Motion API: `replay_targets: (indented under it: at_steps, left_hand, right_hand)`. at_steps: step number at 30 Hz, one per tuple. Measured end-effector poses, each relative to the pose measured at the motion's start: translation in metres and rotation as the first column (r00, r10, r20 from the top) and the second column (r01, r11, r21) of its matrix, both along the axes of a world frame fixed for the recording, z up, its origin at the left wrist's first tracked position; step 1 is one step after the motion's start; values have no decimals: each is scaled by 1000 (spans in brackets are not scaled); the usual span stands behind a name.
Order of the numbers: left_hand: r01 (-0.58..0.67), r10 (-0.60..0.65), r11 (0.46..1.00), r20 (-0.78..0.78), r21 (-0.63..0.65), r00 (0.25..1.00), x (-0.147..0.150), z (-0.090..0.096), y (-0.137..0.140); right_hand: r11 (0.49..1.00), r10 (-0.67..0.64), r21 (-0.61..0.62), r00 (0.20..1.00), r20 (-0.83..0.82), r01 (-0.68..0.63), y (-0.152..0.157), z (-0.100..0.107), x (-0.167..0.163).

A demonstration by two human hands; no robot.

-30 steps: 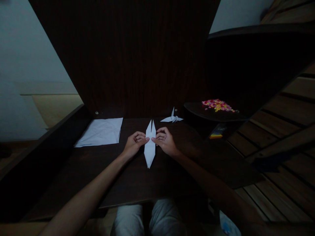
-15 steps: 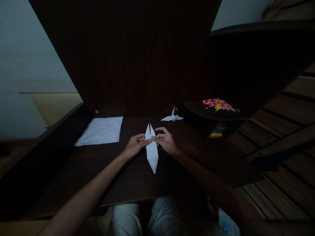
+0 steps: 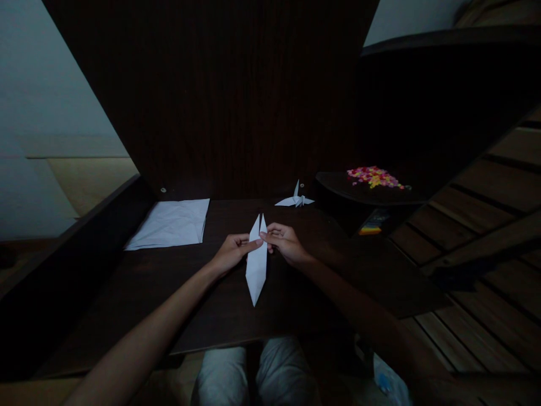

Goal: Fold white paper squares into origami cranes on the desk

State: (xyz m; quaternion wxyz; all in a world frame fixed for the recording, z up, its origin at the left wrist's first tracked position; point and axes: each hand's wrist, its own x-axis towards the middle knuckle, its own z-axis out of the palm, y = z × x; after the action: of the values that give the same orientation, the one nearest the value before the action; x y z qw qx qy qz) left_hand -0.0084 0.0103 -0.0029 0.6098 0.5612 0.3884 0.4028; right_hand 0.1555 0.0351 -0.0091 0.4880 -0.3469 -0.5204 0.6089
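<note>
Head view: our left hand and right hand pinch the folded paper; a paper bird lies farther right.

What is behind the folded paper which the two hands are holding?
Behind the folded paper lies the dark table. The left hand and right hand show fingers at its edges; any fingertips behind it, and that patch of table, are covered.
</note>
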Motion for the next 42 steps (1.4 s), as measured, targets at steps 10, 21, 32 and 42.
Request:
replay_targets:
  at_steps: [10,21,32,42]
  left_hand:
    - [-13,13,1000,-10,-24,1000,-2,4,-3]
    - [77,-80,994,-30,-79,996,0,1,-4]
    - [109,-111,993,-58,-38,992,3,-1,-6]
    - [189,-195,979,-79,-77,978,0,3,-9]
  right_hand:
    - [995,-56,93,995,88,48,-3,2,-1]
    - [995,-83,63,991,109,76,-6,7,-1]
    - [992,-91,100,992,84,82,-4,6,1]
    - [989,-83,128,992,90,71,-2,4,2]
